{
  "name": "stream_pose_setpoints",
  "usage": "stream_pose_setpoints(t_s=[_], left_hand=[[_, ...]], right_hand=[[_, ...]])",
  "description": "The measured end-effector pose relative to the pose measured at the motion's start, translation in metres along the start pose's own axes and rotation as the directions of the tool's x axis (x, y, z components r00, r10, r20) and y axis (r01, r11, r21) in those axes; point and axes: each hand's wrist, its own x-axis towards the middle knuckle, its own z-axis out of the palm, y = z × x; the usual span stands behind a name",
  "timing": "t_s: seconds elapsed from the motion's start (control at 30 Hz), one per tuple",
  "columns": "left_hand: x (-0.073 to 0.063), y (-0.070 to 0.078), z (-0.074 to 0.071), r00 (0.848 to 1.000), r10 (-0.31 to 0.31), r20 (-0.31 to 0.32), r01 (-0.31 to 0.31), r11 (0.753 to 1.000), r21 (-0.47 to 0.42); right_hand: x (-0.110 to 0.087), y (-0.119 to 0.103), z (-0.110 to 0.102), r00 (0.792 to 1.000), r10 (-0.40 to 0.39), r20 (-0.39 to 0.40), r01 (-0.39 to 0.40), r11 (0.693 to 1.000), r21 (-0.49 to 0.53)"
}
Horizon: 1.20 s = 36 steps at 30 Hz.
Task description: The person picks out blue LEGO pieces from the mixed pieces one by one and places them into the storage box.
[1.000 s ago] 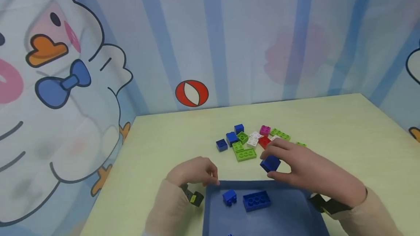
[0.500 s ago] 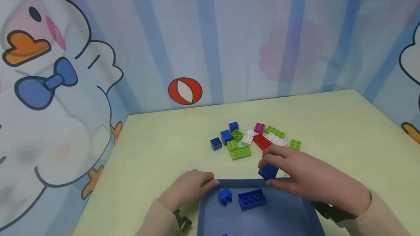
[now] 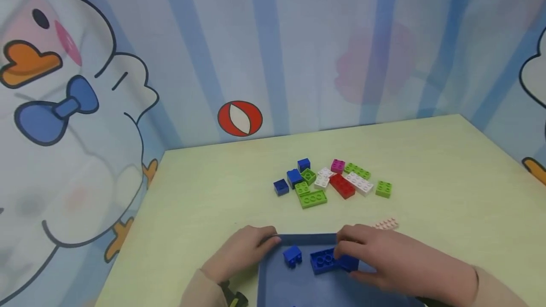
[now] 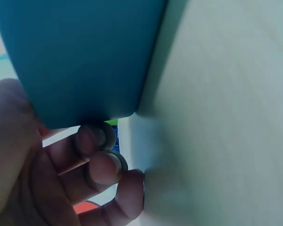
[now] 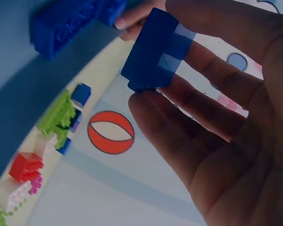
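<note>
My right hand holds a small blue toy brick between thumb and fingers, inside the blue tray. In the head view this brick overlaps the right end of a longer blue brick on the tray floor. The right wrist view shows the held brick tilted, pinched by its ends. To the left lies another small blue brick. My left hand grips the tray's far left corner, its fingers curled by the outer wall.
Behind the tray, several loose bricks lie grouped: blue ones, green ones, white ones, a red one and a magenta one. A pale pink brick lies just beyond my right hand. A printed curtain stands behind the table.
My right hand has lowered the blue brick from beyond the tray's far rim into the tray. My left hand has settled onto the tray's corner. The pale pink brick has come into sight.
</note>
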Motion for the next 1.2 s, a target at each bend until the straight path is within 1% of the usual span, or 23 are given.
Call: stream_pose_setpoints(t_s=[0.13, 0.2, 0.27, 0.37, 0.47, 0.7, 0.83, 1.03, 1.13, 1.2], left_hand=[[-0.001, 0.0, 0.001, 1.0, 0.017, -0.02, -0.017, 1.0, -0.012], [-0.001, 0.0, 0.001, 1.0, 0.015, -0.026, -0.016, 1.0, -0.017], [-0.001, 0.001, 0.001, 1.0, 0.015, -0.025, -0.016, 1.0, -0.026], [-0.001, 0.001, 0.001, 1.0, 0.007, -0.017, -0.008, 0.999, -0.045], [-0.001, 0.001, 0.001, 1.0, -0.001, -0.01, 0.0, 0.998, -0.056], [-0.002, 0.001, 0.002, 1.0, -0.003, -0.02, 0.002, 0.999, -0.05], [-0.001, 0.001, 0.002, 1.0, -0.008, -0.02, 0.007, 0.999, -0.051], [-0.001, 0.001, 0.003, 1.0, -0.003, -0.024, 0.002, 1.0, -0.03], [-0.002, 0.0, 0.003, 1.0, -0.001, -0.021, 0.0, 1.0, -0.028], [-0.003, 0.0, 0.002, 1.0, 0.001, -0.023, -0.002, 1.0, -0.031]], right_hand=[[0.002, 0.0, 0.009, 0.995, 0.034, 0.091, -0.038, 0.999, 0.037], [0.004, -0.001, 0.013, 0.987, 0.07, 0.143, -0.08, 0.995, 0.061], [0.005, -0.002, 0.016, 0.975, 0.116, 0.19, -0.135, 0.987, 0.088], [0.007, -0.001, 0.022, 0.962, 0.149, 0.228, -0.178, 0.978, 0.112], [0.009, 0.001, 0.028, 0.957, 0.153, 0.247, -0.188, 0.974, 0.125], [0.016, 0.0, 0.042, 0.95, 0.117, 0.289, -0.138, 0.989, 0.056], [0.017, 0.0, 0.048, 0.948, 0.1, 0.301, -0.121, 0.991, 0.053], [0.018, 0.008, 0.06, 0.956, 0.036, 0.29, -0.049, 0.998, 0.039], [0.017, 0.016, 0.069, 0.963, -0.018, 0.27, 0.008, 0.999, 0.037], [0.017, 0.016, 0.07, 0.964, -0.026, 0.266, 0.017, 0.999, 0.038]])
